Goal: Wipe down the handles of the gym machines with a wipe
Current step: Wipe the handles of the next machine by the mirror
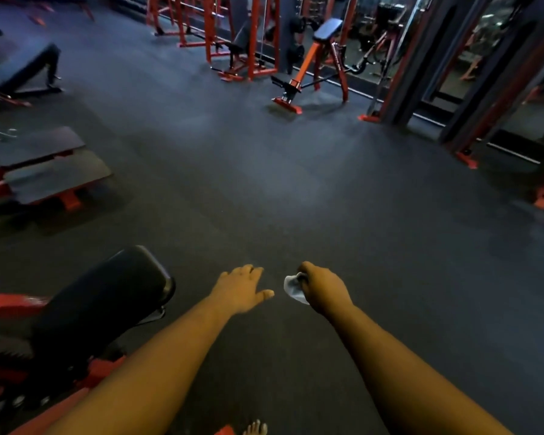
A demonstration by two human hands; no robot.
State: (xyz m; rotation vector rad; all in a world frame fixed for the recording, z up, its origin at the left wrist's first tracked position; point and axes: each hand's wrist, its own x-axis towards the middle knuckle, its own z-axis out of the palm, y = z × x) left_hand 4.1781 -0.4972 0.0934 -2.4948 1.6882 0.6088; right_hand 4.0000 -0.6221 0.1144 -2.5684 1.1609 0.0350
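Both my arms reach forward over the dark rubber floor point(264, 183). My right hand point(322, 285) grips a crumpled white wipe point(291, 285), which sticks out on its left side. My left hand point(241, 285) is held out beside it, fingers relaxed, thumb toward the wipe, holding nothing. A small gap separates the two hands. Neither hand touches a machine. No machine handle is near the hands.
A black padded seat on a red frame point(107, 306) stands close at my lower left. Flat benches point(51, 171) line the left side. A red preacher-curl bench point(314, 61) and red racks point(233, 39) stand far ahead. A cable tower point(421, 73) rises at right.
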